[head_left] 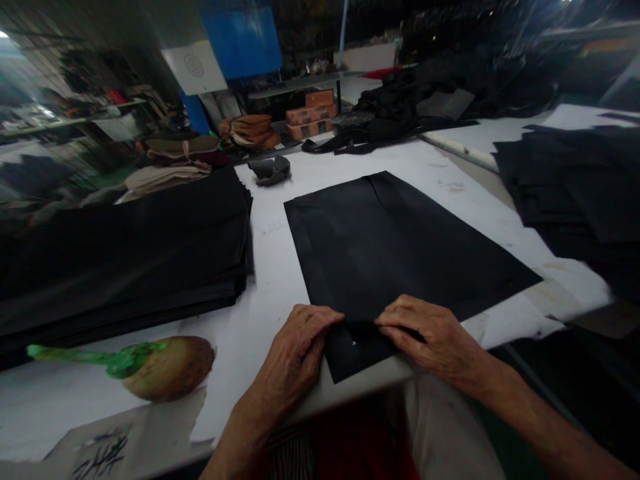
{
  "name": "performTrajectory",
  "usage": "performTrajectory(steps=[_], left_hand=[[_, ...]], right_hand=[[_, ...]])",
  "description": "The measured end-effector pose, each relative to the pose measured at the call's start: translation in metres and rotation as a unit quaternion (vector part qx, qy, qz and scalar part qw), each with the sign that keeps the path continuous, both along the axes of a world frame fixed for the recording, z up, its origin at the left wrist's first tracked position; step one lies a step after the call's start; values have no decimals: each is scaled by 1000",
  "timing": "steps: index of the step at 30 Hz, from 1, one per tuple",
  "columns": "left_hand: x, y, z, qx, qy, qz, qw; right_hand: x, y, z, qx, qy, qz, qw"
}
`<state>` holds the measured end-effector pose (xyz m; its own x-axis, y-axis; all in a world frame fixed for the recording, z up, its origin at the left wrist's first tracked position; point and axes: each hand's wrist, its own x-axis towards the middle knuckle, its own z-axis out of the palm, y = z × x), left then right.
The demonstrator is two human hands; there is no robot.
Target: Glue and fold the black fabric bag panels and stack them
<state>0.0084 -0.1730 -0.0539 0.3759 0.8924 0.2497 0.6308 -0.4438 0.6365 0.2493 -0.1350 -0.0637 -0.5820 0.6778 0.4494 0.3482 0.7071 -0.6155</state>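
A black sheet point(395, 247) lies flat on the white table point(280, 267) in front of me. My left hand point(297, 353) pinches its near edge with thumb and fingers closed. My right hand point(433, 337) pinches the same near edge a little to the right, fingers curled on the sheet. Both hands sit close together near the table's front edge.
A thick stack of black sheets point(125, 253) fills the left of the table. More black sheets point(580, 193) lie at the right. A brown rounded object with a green handle point(150, 363) rests at front left. A grey cloth point(270, 170), tan folded pieces point(250, 130) and orange boxes point(313, 113) sit at the back.
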Motion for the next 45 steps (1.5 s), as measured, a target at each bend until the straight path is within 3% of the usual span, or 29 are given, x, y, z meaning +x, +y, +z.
performTrajectory(steps=[8, 14, 27, 34, 37, 40, 45], left_hand=[[4, 0, 6, 6, 27, -13, 1000], [4, -2, 6, 22, 44, -21, 999], [3, -2, 2, 27, 70, -22, 997], [5, -3, 4, 87, 90, -21, 992], [11, -9, 11, 129, 125, -55, 982], [21, -13, 19, 112, 160, -118, 974], [23, -14, 21, 108, 151, -129, 974]], right_hand=[[0, -6, 9, 89, -104, 16, 991], [-1, -9, 13, 115, -144, 15, 983], [9, -22, 13, 99, -178, 18, 979], [10, -27, 10, 97, -165, 7, 981], [9, -27, 9, 93, -166, 6, 982], [8, -27, 8, 87, -171, 5, 981], [9, -26, 8, 108, -180, 1, 978]])
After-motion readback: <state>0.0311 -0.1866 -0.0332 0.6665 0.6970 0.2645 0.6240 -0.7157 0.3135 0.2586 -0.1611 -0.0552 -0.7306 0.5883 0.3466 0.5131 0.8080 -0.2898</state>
